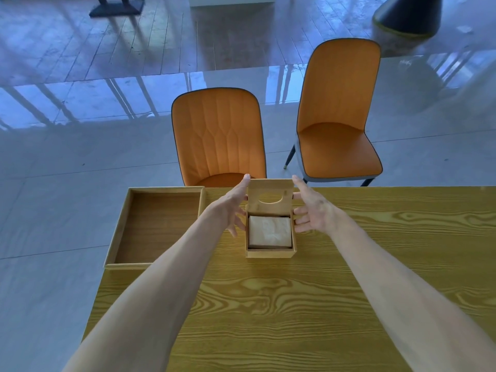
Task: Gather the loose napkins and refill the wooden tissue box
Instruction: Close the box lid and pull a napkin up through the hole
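Note:
The wooden tissue box (270,253) stands near the table's far edge with a stack of white napkins (269,231) lying inside it. Its lid (270,196), with an oval slot, is tipped up at the back of the box. My left hand (233,206) holds the lid's left edge, index finger stretched up along it. My right hand (311,208) grips the lid's right edge in the same way, fingers spread beside the box.
A shallow wooden tray (118,232) with nothing in it lies at the table's far left corner, overhanging the edge. Two orange chairs (218,138) (339,114) stand beyond the yellow wood-grain table (268,304). Shiny tiled floor surrounds it.

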{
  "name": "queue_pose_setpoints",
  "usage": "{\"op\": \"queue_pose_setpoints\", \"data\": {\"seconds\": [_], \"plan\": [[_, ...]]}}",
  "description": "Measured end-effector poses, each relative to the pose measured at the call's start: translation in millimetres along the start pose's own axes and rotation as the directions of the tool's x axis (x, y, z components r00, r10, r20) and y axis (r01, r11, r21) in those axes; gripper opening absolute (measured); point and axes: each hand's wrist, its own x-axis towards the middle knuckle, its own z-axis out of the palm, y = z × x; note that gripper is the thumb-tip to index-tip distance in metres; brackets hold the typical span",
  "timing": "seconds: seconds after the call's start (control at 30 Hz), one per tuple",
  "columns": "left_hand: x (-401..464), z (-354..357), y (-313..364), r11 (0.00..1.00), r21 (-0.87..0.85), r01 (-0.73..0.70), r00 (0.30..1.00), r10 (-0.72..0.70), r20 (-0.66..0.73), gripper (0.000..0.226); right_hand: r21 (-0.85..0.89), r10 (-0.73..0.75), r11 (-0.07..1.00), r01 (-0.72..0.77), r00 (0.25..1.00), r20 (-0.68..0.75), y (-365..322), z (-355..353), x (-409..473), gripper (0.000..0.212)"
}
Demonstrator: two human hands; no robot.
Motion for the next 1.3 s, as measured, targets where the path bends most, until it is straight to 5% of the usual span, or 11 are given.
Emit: {"op": "queue_pose_setpoints", "data": {"seconds": [0.53, 1.07, 1.3], "plan": [[-14.7, -9.5, -29.5, 0.985, 0.020, -0.169, 0.983, 0.167, 0.077, 0.083, -0.003, -0.183, 0.983, 0.184, 0.983, 0.026, 31.1, -1.7, -16.6, 0.081], [-31.6, -10.9, -82.7, 0.928, -0.115, -0.353, 0.924, 0.366, 0.111, 0.048, -0.018, -0.238, 0.971, 0.240, 0.968, 0.073, 57.1, -1.7, -42.0, 0.056], [-25.0, -14.2, -103.1, 0.933, -0.073, -0.353, 0.933, 0.357, 0.052, 0.058, -0.017, -0.299, 0.954, 0.299, 0.954, -0.018, 71.2, 8.2, -45.4, 0.056]]}}
